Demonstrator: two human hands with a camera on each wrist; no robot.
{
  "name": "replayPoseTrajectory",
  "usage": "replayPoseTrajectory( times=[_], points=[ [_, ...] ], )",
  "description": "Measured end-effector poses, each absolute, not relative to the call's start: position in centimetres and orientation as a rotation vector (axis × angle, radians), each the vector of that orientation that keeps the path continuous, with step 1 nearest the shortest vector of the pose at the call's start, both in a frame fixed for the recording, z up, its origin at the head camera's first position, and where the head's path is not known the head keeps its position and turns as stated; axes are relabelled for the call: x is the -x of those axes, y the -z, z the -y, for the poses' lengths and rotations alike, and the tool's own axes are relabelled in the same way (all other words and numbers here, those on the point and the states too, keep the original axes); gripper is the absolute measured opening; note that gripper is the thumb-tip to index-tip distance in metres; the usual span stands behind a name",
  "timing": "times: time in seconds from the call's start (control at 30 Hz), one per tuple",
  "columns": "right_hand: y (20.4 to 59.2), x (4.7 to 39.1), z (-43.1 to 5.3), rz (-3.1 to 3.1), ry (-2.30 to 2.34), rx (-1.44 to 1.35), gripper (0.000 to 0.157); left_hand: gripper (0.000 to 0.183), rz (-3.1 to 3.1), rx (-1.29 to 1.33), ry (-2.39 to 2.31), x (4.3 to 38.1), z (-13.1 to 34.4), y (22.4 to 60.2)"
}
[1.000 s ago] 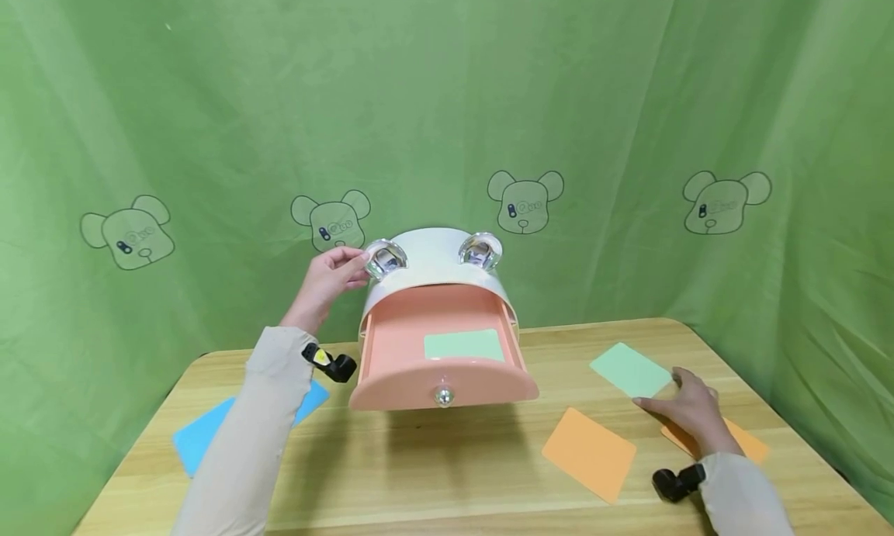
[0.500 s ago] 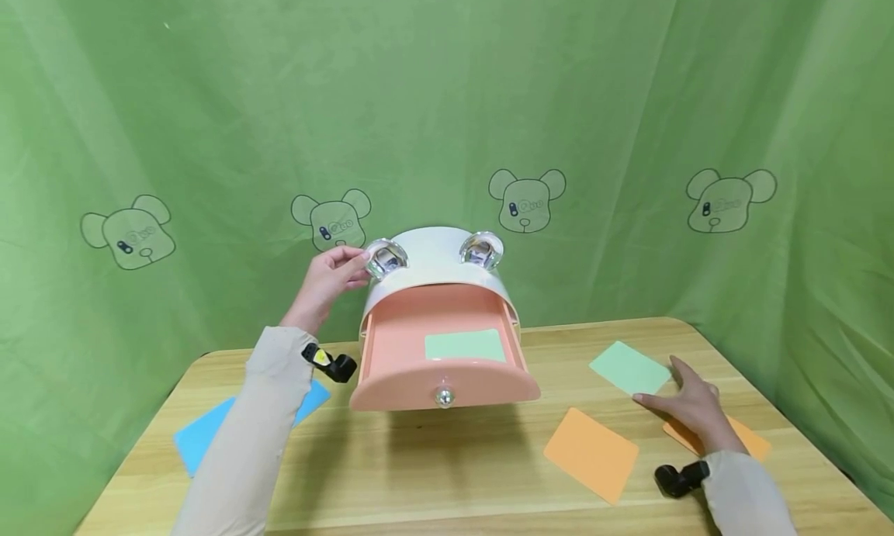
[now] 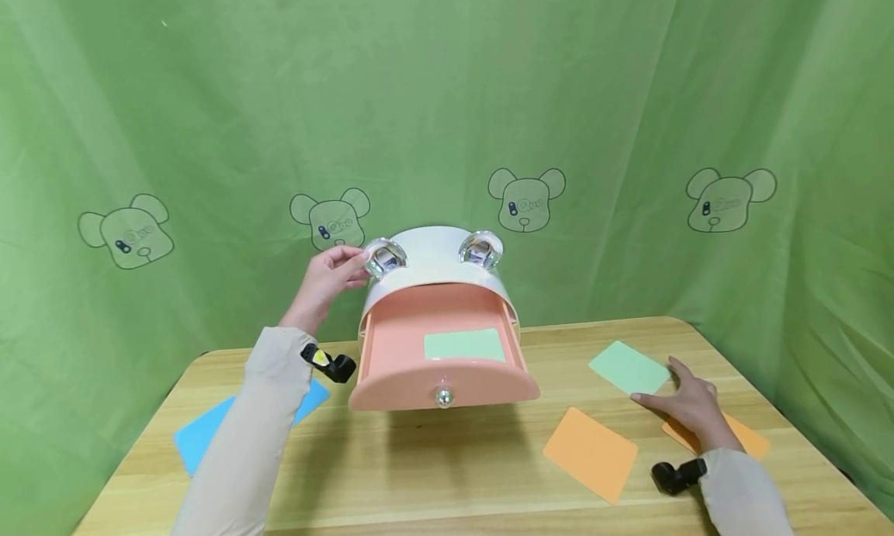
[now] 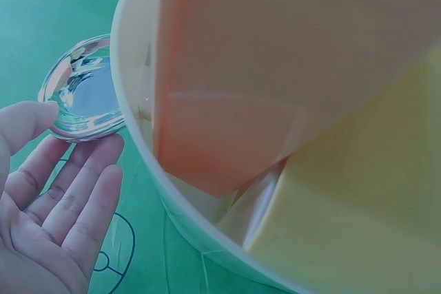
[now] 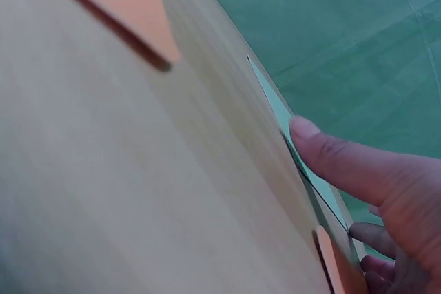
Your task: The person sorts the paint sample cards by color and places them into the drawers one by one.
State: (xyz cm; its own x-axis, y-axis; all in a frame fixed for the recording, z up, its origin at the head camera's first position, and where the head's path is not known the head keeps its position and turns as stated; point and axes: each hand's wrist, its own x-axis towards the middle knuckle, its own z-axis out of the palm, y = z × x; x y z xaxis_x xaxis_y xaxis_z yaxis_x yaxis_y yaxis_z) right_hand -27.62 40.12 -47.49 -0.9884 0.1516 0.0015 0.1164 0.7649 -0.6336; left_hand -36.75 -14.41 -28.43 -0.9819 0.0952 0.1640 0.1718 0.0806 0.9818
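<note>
A rounded white box with two shiny silver ears stands at the table's middle. Its pink drawer is pulled out and holds a green card. My left hand pinches the left silver ear between thumb and fingers; the palm shows in the left wrist view. To the right, a second green card lies on the wooden table. My right hand is at that card's near right edge, thumb at one corner and index finger extended by the other. In the right wrist view the thumb overlaps the card.
An orange card lies right of the drawer. Another orange card is partly under the right hand in the head view. Blue paper shows on both sides of my left sleeve. A green curtain hangs behind the table.
My right index finger has straightened and lifted a little from the green card's corner. The left hand stays on the ear, and the box and cards keep their places.
</note>
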Motion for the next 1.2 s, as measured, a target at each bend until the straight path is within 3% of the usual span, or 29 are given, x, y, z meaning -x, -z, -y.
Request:
replayPoseTrajectory(
  times=[1.2],
  points=[
    [47.33, 28.07, -39.89, 2.91, -0.895, 0.084, 0.112, 0.016, 2.233, 0.281, 2.091, 36.61, 14.25, 28.44]
  ],
)
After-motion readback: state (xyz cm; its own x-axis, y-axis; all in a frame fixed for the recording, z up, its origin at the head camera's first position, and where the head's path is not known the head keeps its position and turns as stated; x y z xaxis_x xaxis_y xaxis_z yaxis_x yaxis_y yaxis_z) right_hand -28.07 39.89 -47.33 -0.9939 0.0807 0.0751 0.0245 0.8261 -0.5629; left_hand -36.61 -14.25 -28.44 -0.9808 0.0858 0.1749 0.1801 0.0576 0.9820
